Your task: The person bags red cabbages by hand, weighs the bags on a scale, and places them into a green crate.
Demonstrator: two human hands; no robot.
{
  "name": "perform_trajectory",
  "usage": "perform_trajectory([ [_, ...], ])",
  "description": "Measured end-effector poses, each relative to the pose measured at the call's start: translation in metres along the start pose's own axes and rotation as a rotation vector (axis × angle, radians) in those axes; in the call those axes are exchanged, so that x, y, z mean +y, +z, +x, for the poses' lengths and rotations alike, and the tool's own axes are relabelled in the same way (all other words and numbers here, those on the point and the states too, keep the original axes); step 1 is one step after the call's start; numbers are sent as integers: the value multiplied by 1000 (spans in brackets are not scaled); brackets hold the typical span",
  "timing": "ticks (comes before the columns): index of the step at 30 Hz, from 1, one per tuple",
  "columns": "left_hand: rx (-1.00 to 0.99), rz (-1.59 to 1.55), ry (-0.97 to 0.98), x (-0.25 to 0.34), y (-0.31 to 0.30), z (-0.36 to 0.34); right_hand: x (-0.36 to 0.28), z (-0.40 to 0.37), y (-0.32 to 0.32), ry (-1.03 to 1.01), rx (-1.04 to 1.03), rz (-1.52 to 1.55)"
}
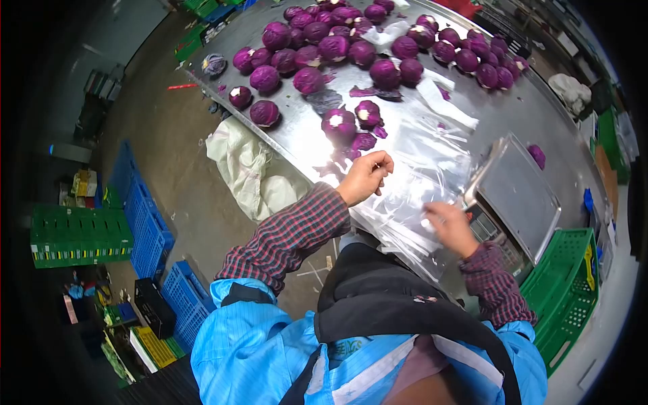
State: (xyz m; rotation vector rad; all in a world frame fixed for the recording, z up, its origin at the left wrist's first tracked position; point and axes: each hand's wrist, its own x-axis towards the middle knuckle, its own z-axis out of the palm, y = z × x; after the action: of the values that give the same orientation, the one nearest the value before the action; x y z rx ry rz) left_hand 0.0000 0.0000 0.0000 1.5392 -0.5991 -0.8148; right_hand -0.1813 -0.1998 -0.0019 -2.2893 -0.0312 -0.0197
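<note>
My left hand (368, 177) is over the metal table's near side, fingers curled in; what they may hold is hidden. Just below and to its right lie clear plastic bags (405, 202) with white strips, spread over the table edge. My right hand (451, 226), a little blurred, has its fingers bent together over the bags' right side, with a small white spot at the fingertips. Beyond my left hand sit a trimmed red cabbage (339, 127) with a pale cut stem and a smaller red cabbage (368, 113). Loose purple leaves (363, 142) lie beside them.
Many red cabbages (333, 48) cover the far part of the metal table (290, 138), with another group (486, 66) at the right. A weighing scale (521, 196) stands right of the bags, beside a green crate (560, 283). A white woven sack (246, 162) and blue pallets (148, 229) are left.
</note>
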Motion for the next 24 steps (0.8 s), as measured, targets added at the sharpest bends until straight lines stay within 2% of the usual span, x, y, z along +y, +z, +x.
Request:
perform_trajectory([
  [1,31,57,81,0,-5,1,12,3,-17,-36,123,-3],
  [2,-33,130,-57,27,-10,-6,23,8,-35,89,77,145],
  [3,-81,62,-113,10,-57,-13,5,36,-24,311,-7,297],
  [4,-210,195,89,5,-76,-4,-7,57,-28,422,-27,555],
  [5,-342,316,298,3,-93,6,-3,75,-15,424,81,963],
  [6,-395,286,148,10,-110,14,-4,96,-8,424,95,1110],
  [7,-317,420,379,10,-125,27,-7,118,-6,418,103,1246],
  [9,-225,642,677,4,-152,49,-15,150,5,505,173,1299],
  [10,-213,432,693,8,-162,57,0,167,10,376,16,1369],
  [11,-224,412,691,8,-173,63,12,177,10,396,30,1364],
  [13,-300,-241,-42,4,-191,65,22,197,7,440,-55,1635],
  [14,-283,23,99,-7,-198,68,25,214,1,561,18,1265],
  [16,-290,94,142,-7,-210,71,24,285,-9,560,187,500],
  [18,-283,127,224,-12,-215,74,64,352,-7,-84,404,-413],
  [19,-282,131,258,-6,-215,76,59,387,-11,-30,307,-473],
  [20,-288,99,205,-7,-215,76,78,411,-4,-96,249,-729],
  [21,-288,58,180,-1,-216,76,93,432,5,-52,124,-808],
  [22,-281,37,140,2,-215,75,110,448,14,18,-33,-889],
  [23,-270,12,104,4,-215,75,107,461,16,224,-244,-758],
  [24,-271,-21,60,0,-217,75,114,469,24,248,-182,-775],
])
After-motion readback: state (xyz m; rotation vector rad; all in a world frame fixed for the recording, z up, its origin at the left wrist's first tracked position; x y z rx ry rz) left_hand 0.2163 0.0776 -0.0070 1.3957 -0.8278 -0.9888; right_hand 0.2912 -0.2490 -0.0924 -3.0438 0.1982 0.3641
